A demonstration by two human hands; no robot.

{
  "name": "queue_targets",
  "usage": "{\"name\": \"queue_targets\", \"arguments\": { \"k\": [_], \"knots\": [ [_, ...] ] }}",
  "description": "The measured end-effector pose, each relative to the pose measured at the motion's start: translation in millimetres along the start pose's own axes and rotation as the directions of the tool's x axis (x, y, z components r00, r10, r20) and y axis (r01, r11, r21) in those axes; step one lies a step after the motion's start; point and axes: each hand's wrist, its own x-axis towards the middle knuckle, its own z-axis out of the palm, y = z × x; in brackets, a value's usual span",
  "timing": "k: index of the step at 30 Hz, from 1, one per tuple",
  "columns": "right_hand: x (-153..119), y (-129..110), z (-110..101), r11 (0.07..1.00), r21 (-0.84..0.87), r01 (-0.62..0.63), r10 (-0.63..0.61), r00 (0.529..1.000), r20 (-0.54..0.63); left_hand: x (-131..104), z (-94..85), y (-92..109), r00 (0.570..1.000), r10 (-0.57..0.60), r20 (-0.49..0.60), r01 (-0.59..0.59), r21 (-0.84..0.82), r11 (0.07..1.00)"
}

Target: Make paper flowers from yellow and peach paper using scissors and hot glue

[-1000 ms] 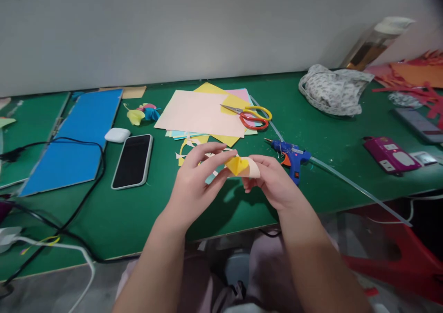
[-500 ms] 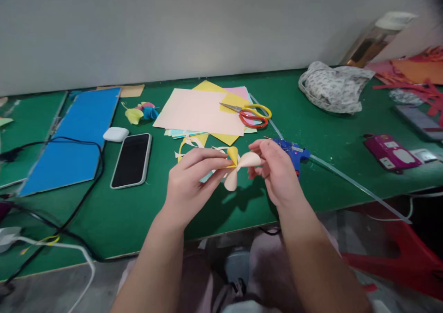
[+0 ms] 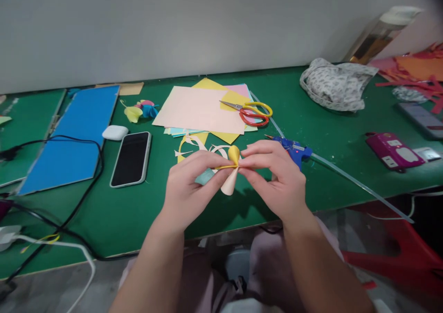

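Note:
Between my hands is a paper flower [image 3: 229,184] with curled yellow and pale pink petals. The fingers of my left hand [image 3: 194,179] pinch its left side, by a yellow petal. From the right, my right hand [image 3: 277,174] pinches it close to the centre, hiding the pink petal on that side. One yellow petal points up and a pale one hangs down. Just behind my right hand lies a blue glue gun [image 3: 294,151] with a long clear glue stick [image 3: 356,184]. Paper scraps [image 3: 194,142] lie behind my left hand.
Scissors [image 3: 254,112] with red and yellow handles rest on stacked coloured paper [image 3: 197,105]. To the left are a phone [image 3: 131,159], a white earbud case [image 3: 115,132], small paper flowers [image 3: 134,113], a blue board [image 3: 79,133] and cables. A patterned cloth [image 3: 335,85] and a magenta device [image 3: 392,150] are at right.
My right hand has moved left and closed its fingers near the flower's centre, covering the right-hand pale petal. My left hand keeps its pinch, almost in place.

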Motion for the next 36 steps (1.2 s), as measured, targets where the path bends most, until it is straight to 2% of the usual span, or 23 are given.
{"name": "queue_targets", "arguments": {
  "k": [7, 12, 14, 16, 18, 19, 20, 21, 22, 24, 25, 26, 27, 29, 32, 33, 36],
  "knots": [
    [-0.3, -4.1, -3.1, 0.999, 0.033, 0.029, -0.03, 0.999, 0.031, -0.8, -0.4, 1.4, 1.0, -0.003, 0.0, 0.003, -0.071, 0.997],
    [0.8, -13.5, -8.1, 0.997, 0.052, 0.063, -0.063, 0.998, 0.014, -0.6, -4.2, 4.8, 0.995, 0.101, 0.012, -0.099, -0.107, 0.989],
    [2.3, -18.9, -12.2, 0.995, 0.079, 0.058, -0.056, 0.998, -0.021, -0.3, -6.4, 8.1, 0.987, 0.162, 0.022, -0.159, -0.097, 0.982],
    [4.2, -21.3, -20.0, 0.997, 0.076, 0.029, -0.021, 0.994, -0.105, -0.1, -8.3, 11.8, 0.979, 0.204, -0.001, -0.204, -0.071, 0.976],
    [5.1, -17.1, -33.4, 0.993, -0.037, -0.113, 0.104, 0.974, -0.203, 0.0, -9.8, 14.9, 0.97, 0.239, -0.048, -0.241, -0.033, 0.97],
    [4.5, -11.8, -42.3, 0.952, -0.157, -0.261, 0.221, 0.946, -0.236, 0.1, -10.4, 16.1, 0.964, 0.258, -0.064, -0.26, -0.014, 0.966],
    [2.8, -4.4, -52.4, 0.859, -0.286, -0.424, 0.359, 0.898, -0.255, 0.1, -11.1, 16.8, 0.958, 0.279, -0.073, -0.279, 0.004, 0.96],
    [0.0, 4.7, -63.0, 0.739, -0.41, -0.535, 0.476, 0.845, -0.244, 0.0, -11.8, 17.3, 0.951, 0.298, -0.083, -0.297, 0.021, 0.955],
    [-4.0, 15.0, -73.6, 0.6, -0.524, -0.604, 0.602, 0.772, -0.201, -0.1, -12.6, 17.5, 0.945, 0.315, -0.09, -0.313, 0.037, 0.949],
    [-14.4, 36.0, -91.0, 0.348, -0.682, -0.644, 0.79, 0.593, -0.157, -0.4, -14.0, 17.4, 0.934, 0.34, -0.111, -0.335, 0.059, 0.94],
    [-19.9, 45.3, -96.5, 0.265, -0.723, -0.638, 0.841, 0.519, -0.15, -0.6, -14.6, 17.4, 0.928, 0.351, -0.125, -0.346, 0.06, 0.936],
    [-25.0, 53.2, -99.4, 0.213, -0.75, -0.627, 0.875, 0.463, -0.138, -0.8, -15.0, 17.6, 0.923, 0.358, -0.139, -0.354, 0.056, 0.934],
    [-29.1, 59.3, -99.7, 0.195, -0.768, -0.61, 0.895, 0.432, -0.116, -0.9, -15.2, 17.9, 0.921, 0.362, -0.145, -0.36, 0.046, 0.932],
    [-33.8, 66.2, -94.2, 0.2, -0.783, -0.589, 0.892, 0.441, -0.103, -0.9, -14.7, 19.1, 0.919, 0.369, -0.138, -0.37, 0.023, 0.929],
    [-32.9, 67.6, -81.5, 0.243, -0.786, -0.568, 0.86, 0.502, -0.097, -0.5, -11.8, 21.0, 0.936, 0.34, -0.095, -0.337, 0.046, 0.941],
    [-31.7, 67.3, -78.8, 0.263, -0.763, -0.591, 0.856, 0.507, -0.098, -0.4, -10.4, 21.0, 0.943, 0.322, -0.086, -0.318, 0.061, 0.946],
    [-29.6, 67.1, -79.2, 0.317, -0.601, -0.734, 0.884, 0.459, -0.094, -0.5, -5.8, 17.9, 0.959, 0.269, -0.091, -0.26, 0.099, 0.96]
  ]
}}
